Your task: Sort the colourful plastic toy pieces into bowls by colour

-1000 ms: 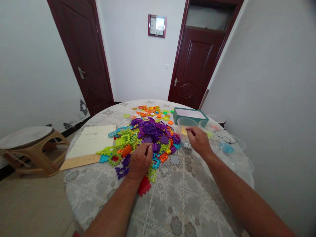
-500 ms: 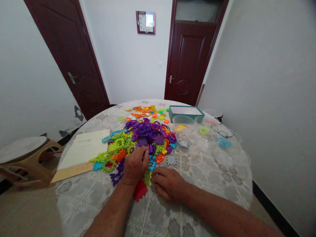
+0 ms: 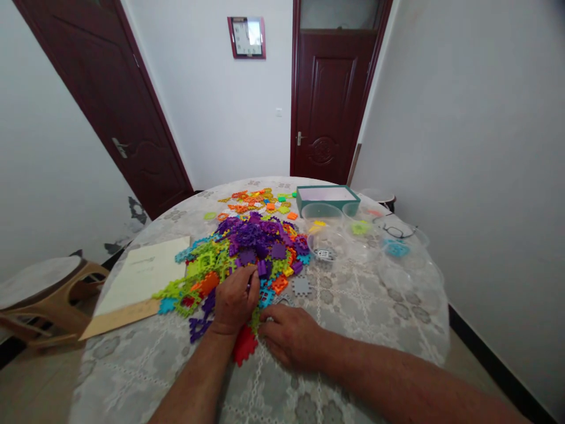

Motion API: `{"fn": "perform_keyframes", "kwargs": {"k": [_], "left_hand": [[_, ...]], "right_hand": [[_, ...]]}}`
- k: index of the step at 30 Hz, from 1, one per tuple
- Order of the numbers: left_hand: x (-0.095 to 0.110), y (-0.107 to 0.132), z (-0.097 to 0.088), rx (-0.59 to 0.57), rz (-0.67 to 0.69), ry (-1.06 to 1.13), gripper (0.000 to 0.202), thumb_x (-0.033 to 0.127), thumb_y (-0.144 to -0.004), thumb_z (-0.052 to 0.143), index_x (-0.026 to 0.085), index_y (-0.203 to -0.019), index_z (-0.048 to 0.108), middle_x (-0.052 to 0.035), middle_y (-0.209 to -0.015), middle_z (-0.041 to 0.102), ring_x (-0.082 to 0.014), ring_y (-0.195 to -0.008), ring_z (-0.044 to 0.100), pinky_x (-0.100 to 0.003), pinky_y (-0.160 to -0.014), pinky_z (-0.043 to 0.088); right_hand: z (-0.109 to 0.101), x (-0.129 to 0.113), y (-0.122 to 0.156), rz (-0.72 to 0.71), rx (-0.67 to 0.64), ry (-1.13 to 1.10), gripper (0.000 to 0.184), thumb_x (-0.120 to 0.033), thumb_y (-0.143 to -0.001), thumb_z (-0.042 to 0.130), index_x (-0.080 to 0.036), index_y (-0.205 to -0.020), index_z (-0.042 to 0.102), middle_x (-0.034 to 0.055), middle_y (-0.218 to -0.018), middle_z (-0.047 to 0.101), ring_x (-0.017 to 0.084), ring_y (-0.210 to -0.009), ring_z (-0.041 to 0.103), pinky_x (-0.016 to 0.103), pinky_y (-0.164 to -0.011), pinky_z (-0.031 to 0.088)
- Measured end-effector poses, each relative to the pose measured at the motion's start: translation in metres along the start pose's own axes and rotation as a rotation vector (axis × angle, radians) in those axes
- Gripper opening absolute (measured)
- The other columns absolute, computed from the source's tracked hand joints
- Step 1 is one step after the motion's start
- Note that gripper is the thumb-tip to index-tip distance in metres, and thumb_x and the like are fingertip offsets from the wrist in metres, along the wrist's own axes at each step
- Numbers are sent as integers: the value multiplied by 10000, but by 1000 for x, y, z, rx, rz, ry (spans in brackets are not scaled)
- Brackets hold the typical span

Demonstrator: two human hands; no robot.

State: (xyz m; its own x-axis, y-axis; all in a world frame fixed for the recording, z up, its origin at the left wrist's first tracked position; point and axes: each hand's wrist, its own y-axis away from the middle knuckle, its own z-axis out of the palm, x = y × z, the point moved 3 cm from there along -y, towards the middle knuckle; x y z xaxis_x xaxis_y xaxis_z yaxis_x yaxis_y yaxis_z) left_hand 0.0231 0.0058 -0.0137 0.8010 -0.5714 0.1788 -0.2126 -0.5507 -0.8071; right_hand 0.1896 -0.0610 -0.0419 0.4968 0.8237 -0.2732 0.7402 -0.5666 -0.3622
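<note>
A pile of flat plastic interlocking pieces [image 3: 247, 247], purple, green, orange and blue, covers the middle of the round table [image 3: 353, 318]. My left hand [image 3: 233, 300] rests on the pile's near edge with fingers curled down onto the pieces; what it grips is hidden. My right hand [image 3: 289, 335] lies just right of it on the cloth, fingers bent, fingertips at a grey piece [image 3: 280, 301]. A red piece [image 3: 243, 346] sits under my left wrist. Another grey piece [image 3: 301, 286] lies loose nearby.
Clear plastic bowls [image 3: 335, 241] with a few sorted pieces stand at the right, behind them a green box [image 3: 326, 197] and eyeglasses [image 3: 395, 231]. A cream booklet on a board [image 3: 141, 274] lies left. A smaller orange heap [image 3: 258, 200] sits at the far side. A stool [image 3: 44, 294] stands left of the table.
My right hand came back from the bowls to the near edge of the pile beside my left hand. The left hand has stayed on the pieces. The camera tilted slightly.
</note>
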Motion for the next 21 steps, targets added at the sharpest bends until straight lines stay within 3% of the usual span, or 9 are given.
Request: {"fn": "perform_keyframes", "kwargs": {"k": [10, 21], "left_hand": [[-3, 2, 9, -72, 29, -52, 124, 225, -994, 548, 210, -1049, 658, -65, -925, 767, -197, -796, 730, -321, -779, 559], [-1, 0, 3, -50, 15, -68, 141, 236, -1000, 534, 201, -1026, 668, -63, -881, 762, -195, -772, 730, -308, -751, 560]], "right_hand": [[4, 0, 0, 22, 14, 56, 175, -232, -939, 580, -227, -1106, 632, 69, -1192, 665, 203, -1006, 604, 302, -815, 505], [3, -1, 0, 25, 6, 29, 122, -214, -947, 574, -212, -1052, 637, 67, -1135, 675, 192, -986, 602, 288, -822, 499]]}}
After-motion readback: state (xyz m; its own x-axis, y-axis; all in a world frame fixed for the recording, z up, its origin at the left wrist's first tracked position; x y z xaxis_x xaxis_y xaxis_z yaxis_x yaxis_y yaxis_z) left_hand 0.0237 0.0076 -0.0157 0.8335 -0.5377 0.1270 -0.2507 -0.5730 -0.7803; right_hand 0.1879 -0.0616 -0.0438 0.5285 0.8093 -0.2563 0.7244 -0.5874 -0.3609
